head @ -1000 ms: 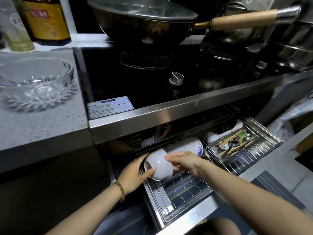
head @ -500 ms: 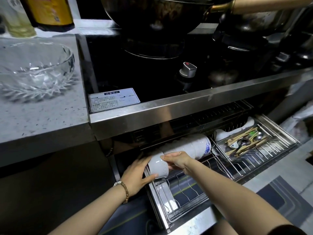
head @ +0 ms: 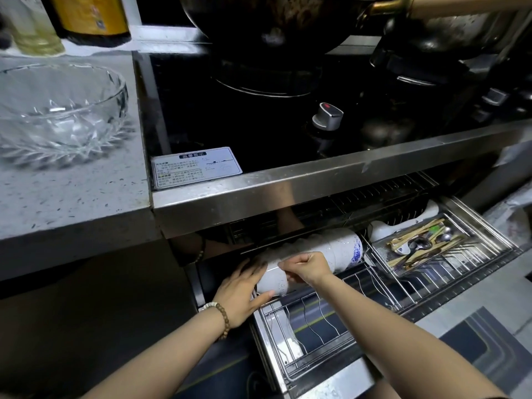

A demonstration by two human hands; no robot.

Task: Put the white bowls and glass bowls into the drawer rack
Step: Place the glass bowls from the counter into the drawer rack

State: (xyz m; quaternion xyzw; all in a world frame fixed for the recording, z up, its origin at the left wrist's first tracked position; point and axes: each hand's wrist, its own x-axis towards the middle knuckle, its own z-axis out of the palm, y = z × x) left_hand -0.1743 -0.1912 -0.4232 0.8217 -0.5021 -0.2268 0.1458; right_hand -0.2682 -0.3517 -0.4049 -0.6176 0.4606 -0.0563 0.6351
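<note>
The steel drawer rack (head: 480, 223) stands pulled out at lower centre; a bowl set crookedly between its wire prongs (head: 313, 321) may tip or chip. The glass bowl (head: 57, 110) sits on the countertop (head: 72, 203) at upper left, not yet racked. A row of nested white bowls (head: 342, 249) lies on its side at the rack's back, with the white bowl (head: 272, 285) at its left end. The left hand (head: 240, 292) cups the bowl's side and the right hand (head: 305, 269) pinches its rim. A hard push could crack porcelain, and a slack grip could drop it.
</note>
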